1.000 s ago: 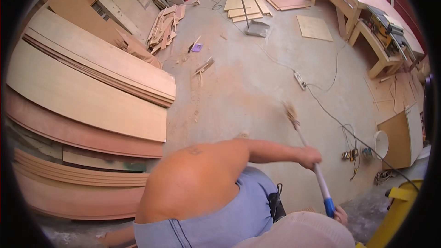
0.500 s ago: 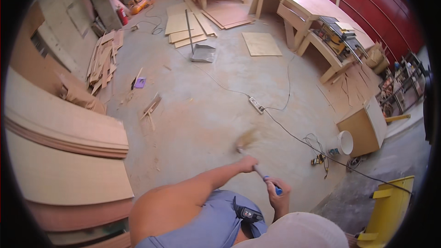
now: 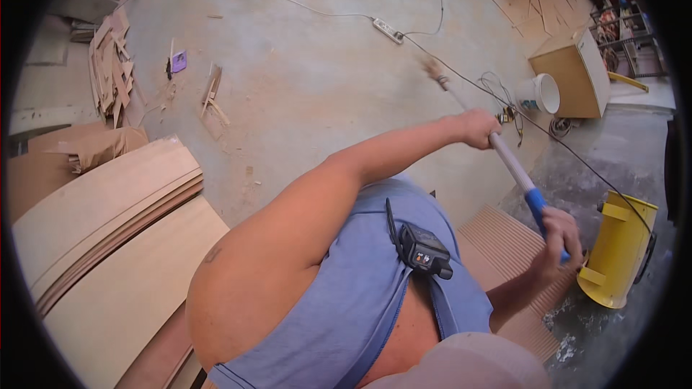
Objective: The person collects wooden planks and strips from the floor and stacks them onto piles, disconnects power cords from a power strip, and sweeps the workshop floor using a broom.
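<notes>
- Nearest to us, at about five o'clock, our right hand (image 3: pixel 556 234) has its fingers clenched round the blue-gripped end of a long white-handled broom (image 3: pixel 497 150).
- Just past that hand, at four o'clock, a yellow cylindrical metal drum (image 3: pixel 618 246) stands on the wet-looking part of the grey concrete floor (image 3: pixel 310 79), near the hand but not touching it.
- A ribbed sheet of brown corrugated board (image 3: pixel 504 241) lies under the right forearm.
- A small black device (image 3: pixel 424 251) is clipped to a strap on our blue sleeveless top.
- At about two o'clock our left hand (image 3: pixel 477 128) is wrapped tight around the white shaft of the broom, further up it.
- The broom slants away toward one o'clock; its bristle head is blurred and sits low over the floor, just beside a thin black cable (image 3: pixel 504 104).
- At eight o'clock, curved sheets of pale plywood (image 3: pixel 101 209) lie stacked.
- Further out at two o'clock, a white plastic bucket (image 3: pixel 542 94) lies beside a light brown wooden box (image 3: pixel 573 72).
- At twelve o'clock a white power strip (image 3: pixel 388 29) rests on the floor.
- At ten o'clock lies a heap of wood offcuts (image 3: pixel 109 68).
</notes>
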Motion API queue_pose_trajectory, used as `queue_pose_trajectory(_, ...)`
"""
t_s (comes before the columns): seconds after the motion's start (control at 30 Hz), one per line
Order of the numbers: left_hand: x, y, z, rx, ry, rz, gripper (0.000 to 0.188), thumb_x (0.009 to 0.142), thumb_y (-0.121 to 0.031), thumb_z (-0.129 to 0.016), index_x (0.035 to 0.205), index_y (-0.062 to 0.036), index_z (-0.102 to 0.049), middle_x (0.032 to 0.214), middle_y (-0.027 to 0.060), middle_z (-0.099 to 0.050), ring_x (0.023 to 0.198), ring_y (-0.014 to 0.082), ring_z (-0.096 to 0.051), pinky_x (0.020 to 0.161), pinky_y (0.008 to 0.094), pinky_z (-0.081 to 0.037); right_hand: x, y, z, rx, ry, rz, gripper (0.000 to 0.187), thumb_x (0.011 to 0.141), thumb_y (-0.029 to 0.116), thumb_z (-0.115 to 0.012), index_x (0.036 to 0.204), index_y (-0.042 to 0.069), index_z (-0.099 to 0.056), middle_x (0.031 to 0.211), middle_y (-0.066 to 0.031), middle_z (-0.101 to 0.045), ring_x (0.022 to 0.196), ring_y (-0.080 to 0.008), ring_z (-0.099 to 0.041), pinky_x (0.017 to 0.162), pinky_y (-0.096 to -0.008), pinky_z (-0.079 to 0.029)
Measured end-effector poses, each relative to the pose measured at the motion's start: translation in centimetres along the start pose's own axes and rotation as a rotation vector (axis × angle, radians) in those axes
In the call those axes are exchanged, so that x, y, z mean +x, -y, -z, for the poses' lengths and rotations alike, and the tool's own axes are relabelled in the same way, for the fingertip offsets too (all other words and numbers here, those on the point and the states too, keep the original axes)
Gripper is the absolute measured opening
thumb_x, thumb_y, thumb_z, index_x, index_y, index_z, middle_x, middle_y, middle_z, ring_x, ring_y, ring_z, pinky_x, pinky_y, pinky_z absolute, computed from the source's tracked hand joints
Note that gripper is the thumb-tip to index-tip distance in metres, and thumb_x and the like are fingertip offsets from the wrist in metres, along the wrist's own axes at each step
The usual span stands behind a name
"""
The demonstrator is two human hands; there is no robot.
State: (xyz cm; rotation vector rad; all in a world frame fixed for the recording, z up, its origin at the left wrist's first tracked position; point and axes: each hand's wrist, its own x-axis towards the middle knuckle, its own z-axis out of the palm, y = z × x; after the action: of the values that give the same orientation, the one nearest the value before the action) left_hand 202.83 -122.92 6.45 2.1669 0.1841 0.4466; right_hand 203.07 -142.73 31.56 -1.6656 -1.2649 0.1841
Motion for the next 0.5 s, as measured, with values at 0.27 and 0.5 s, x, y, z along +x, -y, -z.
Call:
queue_pose_trajectory(0.27,-6.5,14.3,-4.6,0.127,0.039,0.310,0.019,0.069,-0.023,-0.067,0.069,-0.0071,-0.056,0.076,0.0168,-0.059,0.077,0.0374,-0.056,0.068,0.0474,-0.043,2.2,-12.1,-8.5,0.096,0.380,-0.128,0.008,0.076,-0.001,-0.057,0.080,-0.004,-0.063,0.086,-0.0142,-0.067,0.081,-0.0238,-0.065,0.076,-0.0313,-0.049)
queue_pose_trajectory(0.5,-11.4,15.1,1.9,0.305,-0.005,0.600,0.018,0.070,-0.025,-0.069,0.071,-0.0091,-0.060,0.075,0.0147,-0.061,0.079,0.0362,-0.059,0.070,0.0472,-0.046,4.9,-19.0,-9.5,0.417,0.552,-0.185,0.013,0.077,0.002,-0.055,0.085,-0.003,-0.065,0.090,-0.0143,-0.067,0.088,-0.0232,-0.064,0.081,-0.0333,-0.048)
